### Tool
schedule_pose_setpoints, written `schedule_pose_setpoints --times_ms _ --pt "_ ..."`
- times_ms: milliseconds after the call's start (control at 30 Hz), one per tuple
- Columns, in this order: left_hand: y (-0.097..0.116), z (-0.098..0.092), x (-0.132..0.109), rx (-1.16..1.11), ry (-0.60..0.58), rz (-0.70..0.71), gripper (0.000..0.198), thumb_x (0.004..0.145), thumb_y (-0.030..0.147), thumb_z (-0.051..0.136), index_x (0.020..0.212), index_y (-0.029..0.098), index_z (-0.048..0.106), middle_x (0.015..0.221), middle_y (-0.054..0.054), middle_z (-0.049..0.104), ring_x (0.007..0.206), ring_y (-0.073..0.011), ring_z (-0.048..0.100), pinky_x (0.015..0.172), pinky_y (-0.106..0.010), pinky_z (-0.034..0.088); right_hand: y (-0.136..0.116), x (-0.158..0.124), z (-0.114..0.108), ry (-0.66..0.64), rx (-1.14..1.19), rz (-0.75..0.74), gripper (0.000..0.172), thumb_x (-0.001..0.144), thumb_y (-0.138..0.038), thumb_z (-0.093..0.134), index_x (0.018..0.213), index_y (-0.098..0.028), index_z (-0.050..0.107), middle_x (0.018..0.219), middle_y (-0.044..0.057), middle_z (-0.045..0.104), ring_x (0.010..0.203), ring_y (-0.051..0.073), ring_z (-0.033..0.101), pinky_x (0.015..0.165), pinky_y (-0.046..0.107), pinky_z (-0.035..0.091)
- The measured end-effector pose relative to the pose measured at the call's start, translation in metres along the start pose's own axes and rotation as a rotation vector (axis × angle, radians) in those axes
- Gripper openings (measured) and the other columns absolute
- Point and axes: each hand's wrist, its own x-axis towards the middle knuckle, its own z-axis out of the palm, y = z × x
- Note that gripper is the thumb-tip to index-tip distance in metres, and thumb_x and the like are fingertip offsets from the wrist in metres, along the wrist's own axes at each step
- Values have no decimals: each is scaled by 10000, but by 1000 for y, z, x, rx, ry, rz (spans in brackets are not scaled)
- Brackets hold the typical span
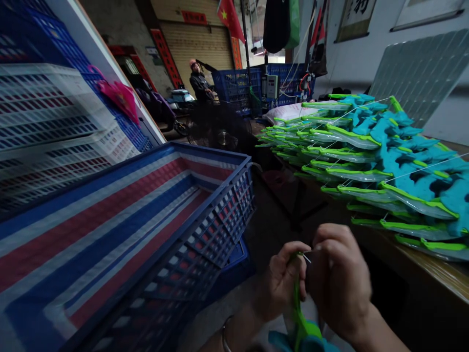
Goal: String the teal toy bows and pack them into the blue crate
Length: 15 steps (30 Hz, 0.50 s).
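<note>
The left hand point(280, 278) reaches up from the lower edge, its forearm slanting to the right and a bracelet point(224, 335) round the wrist; its thumb and fingers are curled round the upper end of a lime-green and teal bow-like toy point(302, 325), which hangs down from that grip toward the bottom edge, between the two forearms; a short length of white string point(307, 258) shows at the fingertips.

The right hand point(342, 281) comes in from the lower right, wrist bent, knuckles raised, fingers clenched just beside the left fingertips; blur and shadow hide its tips, so I cannot tell whether they pinch the string.

To the right, a pile of matching bow-like toys point(366, 156), several with taut strings, lies on a wooden-edged table point(437, 269); to the left stands a blue lattice crate point(223, 212) with a striped liner point(120, 215); farther back, a person point(200, 84) in dark clothing faces this way.
</note>
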Motion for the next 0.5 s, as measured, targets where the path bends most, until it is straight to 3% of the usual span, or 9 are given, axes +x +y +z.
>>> schedule_pose_setpoints --times_ms 67,167,267,367,433,500 --pt "-5 -2 3 -105 -18 -33 309 1053 517 603 1200 249 652 821 41 605 509 -70 617 468 -160 457 -4 13 -14 35 24 95 244 998 -43 510 825 -209 465 887 27 589 819 134 603 669 222 508" --pt "-4 -2 5 -160 1 95 263 1024 479 670 1014 217 683 969 20 602 501 -41 627 454 -151 418 -6 17 -23 75 77 182 136 1036 -93 503 968 -207 527 972 44 618 899 139 659 714 223 539" --pt "8 3 6 -139 41 151 339 993 471 721 853 163 698 978 -5 586 512 -27 583 470 -172 412 -4 -2 -18 -49 119 154 132 1065 -122 509 975 -216 531 955 30 655 812 115 677 675 192 542" --pt "17 6 6 -158 111 41 381 938 496 788 809 150 695 851 -15 607 547 -51 537 511 -187 417 -1 -30 -8 -213 110 146 130 1081 -168 506 1065 -228 620 1048 52 740 915 146 741 737 200 599" --pt "17 5 6 -162 144 -23 397 910 516 817 818 147 703 784 -19 619 597 -73 542 559 -187 435 0 -45 -3 -252 87 202 182 1075 -171 513 1149 -232 668 1170 72 757 1023 165 754 790 203 619" --pt "16 4 5 -123 143 -31 402 908 519 819 819 140 715 757 -22 619 647 -83 548 605 -180 445 0 -53 1 -247 83 236 167 1068 -165 529 1080 -224 685 1155 77 752 971 157 752 757 187 612"
